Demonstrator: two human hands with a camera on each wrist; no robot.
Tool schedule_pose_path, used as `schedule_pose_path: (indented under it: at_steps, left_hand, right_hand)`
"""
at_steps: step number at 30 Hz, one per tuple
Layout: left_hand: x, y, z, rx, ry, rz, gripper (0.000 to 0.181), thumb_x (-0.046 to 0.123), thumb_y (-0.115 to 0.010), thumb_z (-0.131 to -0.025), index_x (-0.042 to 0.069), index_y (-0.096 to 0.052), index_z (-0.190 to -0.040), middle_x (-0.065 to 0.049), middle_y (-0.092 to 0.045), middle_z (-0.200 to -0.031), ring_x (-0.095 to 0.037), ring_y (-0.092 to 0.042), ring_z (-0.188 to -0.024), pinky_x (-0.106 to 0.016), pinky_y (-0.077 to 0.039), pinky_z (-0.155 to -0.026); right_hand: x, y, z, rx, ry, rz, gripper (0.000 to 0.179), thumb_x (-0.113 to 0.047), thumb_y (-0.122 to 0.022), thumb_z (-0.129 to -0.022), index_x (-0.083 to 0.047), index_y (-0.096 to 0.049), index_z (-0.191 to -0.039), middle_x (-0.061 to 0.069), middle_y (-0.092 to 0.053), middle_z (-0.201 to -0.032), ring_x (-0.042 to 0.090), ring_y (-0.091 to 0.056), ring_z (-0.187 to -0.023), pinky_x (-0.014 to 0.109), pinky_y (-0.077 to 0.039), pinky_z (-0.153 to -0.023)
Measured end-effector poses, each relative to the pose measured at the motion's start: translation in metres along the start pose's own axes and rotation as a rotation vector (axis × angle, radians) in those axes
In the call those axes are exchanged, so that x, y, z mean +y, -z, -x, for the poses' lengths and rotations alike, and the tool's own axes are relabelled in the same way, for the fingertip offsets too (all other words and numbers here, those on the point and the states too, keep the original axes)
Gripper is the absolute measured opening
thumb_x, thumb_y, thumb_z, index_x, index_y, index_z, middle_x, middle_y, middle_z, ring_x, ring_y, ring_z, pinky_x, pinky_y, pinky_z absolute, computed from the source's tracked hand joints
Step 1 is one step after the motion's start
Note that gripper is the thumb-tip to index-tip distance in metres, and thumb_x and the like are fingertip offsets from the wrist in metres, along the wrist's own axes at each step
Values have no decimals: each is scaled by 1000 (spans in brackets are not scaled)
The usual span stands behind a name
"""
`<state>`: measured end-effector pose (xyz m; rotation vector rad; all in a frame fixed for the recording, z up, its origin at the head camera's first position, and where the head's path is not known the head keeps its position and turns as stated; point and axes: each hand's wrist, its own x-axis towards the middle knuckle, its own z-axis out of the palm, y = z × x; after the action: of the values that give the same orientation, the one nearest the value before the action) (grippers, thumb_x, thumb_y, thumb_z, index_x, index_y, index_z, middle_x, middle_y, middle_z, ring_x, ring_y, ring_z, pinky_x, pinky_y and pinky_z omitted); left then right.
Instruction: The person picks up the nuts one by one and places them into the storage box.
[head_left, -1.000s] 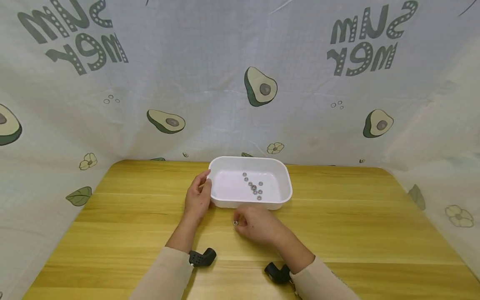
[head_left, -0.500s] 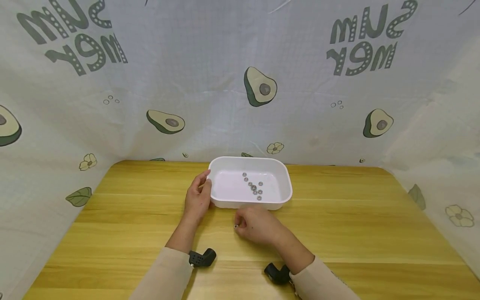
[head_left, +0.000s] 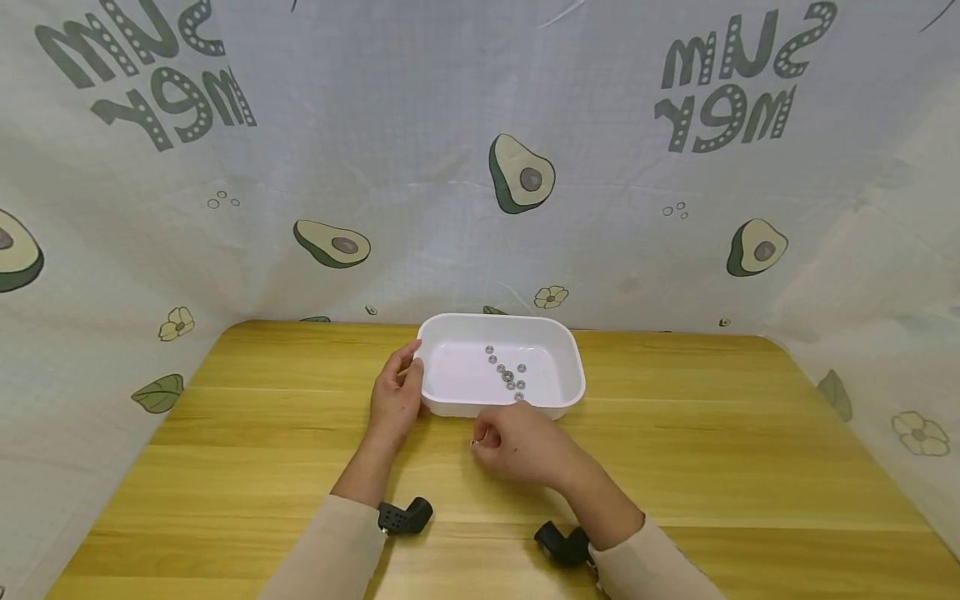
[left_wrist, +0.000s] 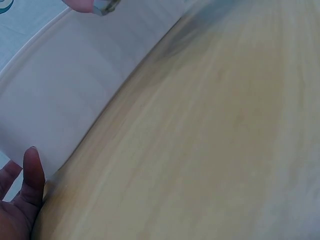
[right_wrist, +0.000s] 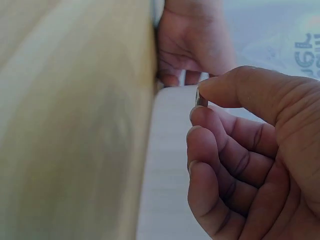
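A white rectangular tray (head_left: 450, 408) stands near the table's far edge, with several small metal nuts (head_left: 508, 377) scattered on its floor. My left hand (head_left: 396, 396) rests against the outside of its left end. Its thumb (left_wrist: 33, 172) lies at the tray's lower corner in the left wrist view. In front of the tray's near wall, my right hand (head_left: 521, 442) pinches one small metal nut (right_wrist: 201, 99) between thumb and index finger. The other fingers of that hand curl loosely below, seen in the right wrist view. In the head view that nut is mostly hidden by the fingertips.
The tray stands on a yellow wood-grain table (head_left: 697, 433). Behind it hangs a pale cloth (head_left: 420, 192) printed with avocados and lettering, which also closes off both sides. A black camera is strapped to each wrist, close above the tabletop.
My right hand has shifted slightly right and toward the tray with the nut, which shows less between the fingertips. The left hand and the tray have stayed put.
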<state>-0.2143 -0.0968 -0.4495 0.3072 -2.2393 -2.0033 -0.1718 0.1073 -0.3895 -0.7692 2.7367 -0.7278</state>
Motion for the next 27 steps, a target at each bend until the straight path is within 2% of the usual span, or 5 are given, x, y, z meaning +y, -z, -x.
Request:
schedule_pose_path:
  at_steps: [8, 16, 22, 27]
  left_hand:
    - [1, 1, 1, -4, -2, -1, 40, 33, -49, -106, 31, -56, -145, -10, -56, -141, -28, -61, -104, -24, -53, -63]
    - [2, 0, 1, -2, 2, 1, 40, 33, -49, -106, 31, -56, -145, -10, -56, -140, -26, -60, -102, -24, -53, -62]
    - [1, 0, 1, -6, 1, 10, 40, 33, -49, -106, 31, -56, -145, -10, -56, -140, -27, -59, -103, -24, -53, -63]
    - [1, 0, 1, -5, 5, 14, 40, 33, -50, -106, 30, -56, -145, -10, -56, -140, -27, -59, -105, -25, -53, -62]
  right_hand:
    - [-2, 14, 5, 76, 23, 5, 7, -18, -74, -88, -18, -69, -83, -12, -57, -64, 5, -51, -60, 22, -44, -60]
    - [6, 36, 7, 119, -24, -8, 6, -19, -72, -89, -17, -68, -85, -9, -59, -68, 8, -52, -62, 23, -46, -61]
    - [16, 53, 0, 163, -83, 7, 8, -22, -72, -92, -15, -70, -88, -5, -61, -71, 12, -53, -63, 27, -47, -62]
    - [23, 55, -11, 162, -91, 30, 11, -25, -71, -93, -14, -70, -91, -4, -62, -72, 12, -53, -63, 28, -46, -62]
